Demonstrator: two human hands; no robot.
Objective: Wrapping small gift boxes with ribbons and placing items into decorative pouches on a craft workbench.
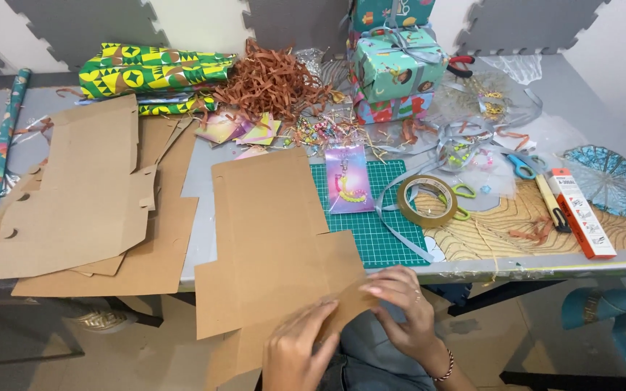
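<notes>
Two hands work at the near edge of a grey table (588, 94). The largest thing is the stack of flat brown cardboard blanks (88, 210) on the left; next is the single flat brown cardboard box blank (273, 239) that overhangs the table edge toward the person. The left hand (300, 351) and right hand (403, 311) pinch its near corner flap, fingers closed on the board. I'd judge a clean fold needs the thumbs kept right along the crease. Beyond lie a green cutting mat (378, 232) and a roll of brown tape (427, 200).
</notes>
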